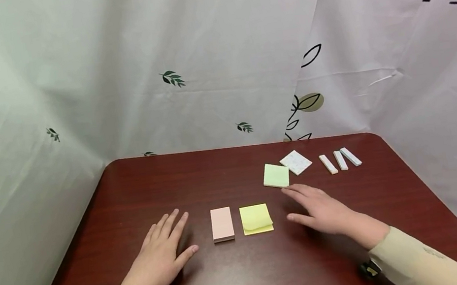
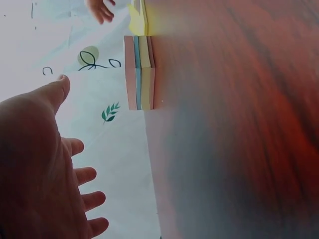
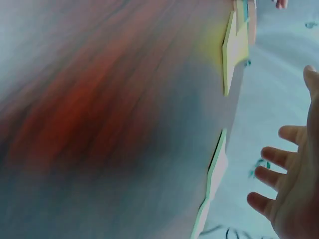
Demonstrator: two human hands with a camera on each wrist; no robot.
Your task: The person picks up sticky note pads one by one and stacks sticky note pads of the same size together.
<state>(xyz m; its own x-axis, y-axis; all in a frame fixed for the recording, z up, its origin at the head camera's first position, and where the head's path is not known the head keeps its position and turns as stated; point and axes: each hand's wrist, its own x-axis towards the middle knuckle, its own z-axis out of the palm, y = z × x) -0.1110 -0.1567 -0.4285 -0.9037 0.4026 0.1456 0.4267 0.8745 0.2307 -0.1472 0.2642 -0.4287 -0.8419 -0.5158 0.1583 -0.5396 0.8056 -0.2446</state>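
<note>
Head view | your left hand [image 1: 161, 256], right hand [image 1: 323, 209] are apart, fingers extended | pink stack [image 1: 221, 222], yellow pad [image 1: 256, 217] lie between

The right hand [image 3: 301, 191] has its fingers apart. A yellow pad [image 3: 230, 57] and a green pad [image 3: 217, 168] lie on the table [image 3: 89, 104].

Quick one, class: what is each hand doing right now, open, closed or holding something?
Left hand: open, holding nothing, left of the pink-topped stack.
Right hand: open, holding nothing, near the green notes.
</note>
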